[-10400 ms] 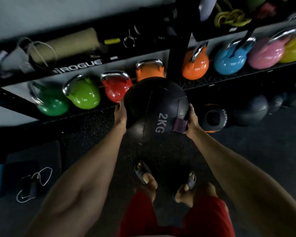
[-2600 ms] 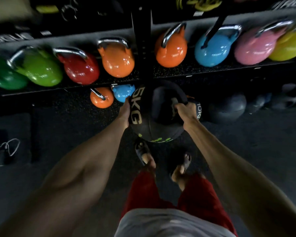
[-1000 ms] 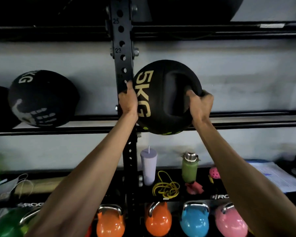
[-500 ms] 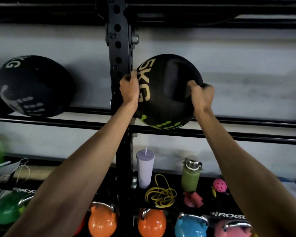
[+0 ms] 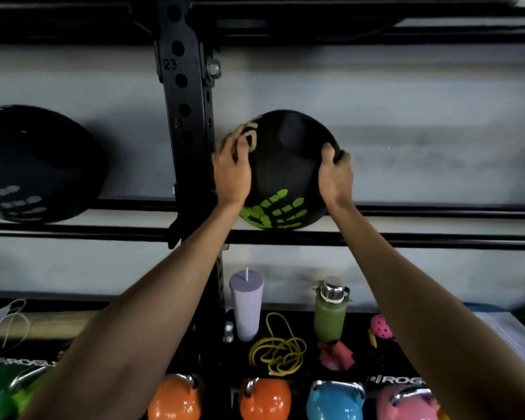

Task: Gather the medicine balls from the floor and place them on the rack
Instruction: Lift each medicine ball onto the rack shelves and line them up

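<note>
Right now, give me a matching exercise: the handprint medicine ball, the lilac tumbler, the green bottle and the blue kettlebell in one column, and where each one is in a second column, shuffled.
Things
1. medicine ball with the green handprint
2. lilac tumbler
3. green bottle
4. blue kettlebell

Places
A. between an orange kettlebell and a pink kettlebell
B. just left of the yellow band
C. gripped by the left hand and right hand, right of the upright
D. just right of the yellow band

Pairs: 1-C, 2-B, 3-D, 4-A
</note>
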